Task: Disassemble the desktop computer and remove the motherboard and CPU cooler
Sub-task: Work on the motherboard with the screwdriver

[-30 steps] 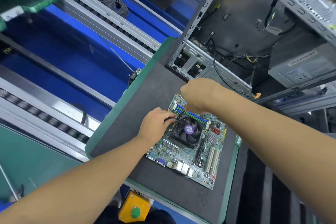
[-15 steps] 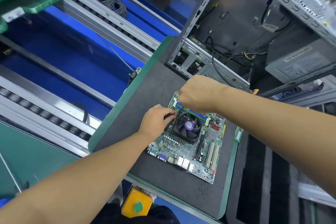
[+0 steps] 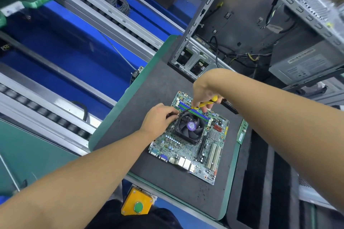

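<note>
A green motherboard (image 3: 188, 152) lies flat on the dark work mat (image 3: 149, 95). On it sits the black CPU cooler (image 3: 189, 128) with a fan and purple hub. My left hand (image 3: 160, 117) rests at the cooler's far left corner, fingers pinched there. My right hand (image 3: 204, 91) grips a yellow-handled screwdriver (image 3: 206, 103), its tip at the cooler's top corner. The opened computer case (image 3: 251, 29) stands behind the board with loose cables inside.
A memory stick (image 3: 242, 134) lies at the mat's right edge. A yellow box with a green button (image 3: 137, 205) sits below the mat's front. Conveyor rails (image 3: 104, 15) and blue panels run on the left. Black foam slots (image 3: 264, 182) lie on the right.
My right hand has lifted and turned, so the yellow screwdriver handle now shows. The left hand stays at the cooler's corner.
</note>
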The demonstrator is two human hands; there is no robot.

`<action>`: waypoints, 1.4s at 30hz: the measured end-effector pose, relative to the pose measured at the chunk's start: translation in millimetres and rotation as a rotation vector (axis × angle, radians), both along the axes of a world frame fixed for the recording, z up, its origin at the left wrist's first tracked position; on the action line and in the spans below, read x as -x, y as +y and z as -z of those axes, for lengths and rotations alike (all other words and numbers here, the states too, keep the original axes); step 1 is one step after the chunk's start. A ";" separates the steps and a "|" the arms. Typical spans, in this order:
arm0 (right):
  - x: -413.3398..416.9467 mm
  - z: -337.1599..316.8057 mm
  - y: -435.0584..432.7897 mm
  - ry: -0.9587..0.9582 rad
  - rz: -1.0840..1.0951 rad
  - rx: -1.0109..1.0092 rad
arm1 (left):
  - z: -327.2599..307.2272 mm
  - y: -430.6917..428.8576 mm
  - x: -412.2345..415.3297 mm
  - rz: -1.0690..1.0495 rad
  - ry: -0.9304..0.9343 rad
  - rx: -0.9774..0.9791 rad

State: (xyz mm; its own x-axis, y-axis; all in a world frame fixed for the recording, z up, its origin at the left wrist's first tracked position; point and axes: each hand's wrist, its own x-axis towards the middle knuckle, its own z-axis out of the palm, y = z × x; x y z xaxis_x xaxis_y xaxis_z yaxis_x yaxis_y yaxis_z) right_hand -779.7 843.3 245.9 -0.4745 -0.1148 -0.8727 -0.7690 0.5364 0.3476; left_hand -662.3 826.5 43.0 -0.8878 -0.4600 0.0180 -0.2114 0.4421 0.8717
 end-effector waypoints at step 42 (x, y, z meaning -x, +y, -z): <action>-6.8 6.2 -8.7 -0.021 0.206 0.077 | 10.8 -2.8 1.3 -0.008 0.010 0.005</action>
State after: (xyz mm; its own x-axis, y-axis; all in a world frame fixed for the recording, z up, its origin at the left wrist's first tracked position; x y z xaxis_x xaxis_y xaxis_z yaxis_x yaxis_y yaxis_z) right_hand -773.0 834.6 239.6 -0.4763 -0.0843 -0.8752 -0.6473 0.7072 0.2842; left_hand -663.6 823.7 32.2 -0.8836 -0.4673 0.0292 -0.2063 0.4447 0.8716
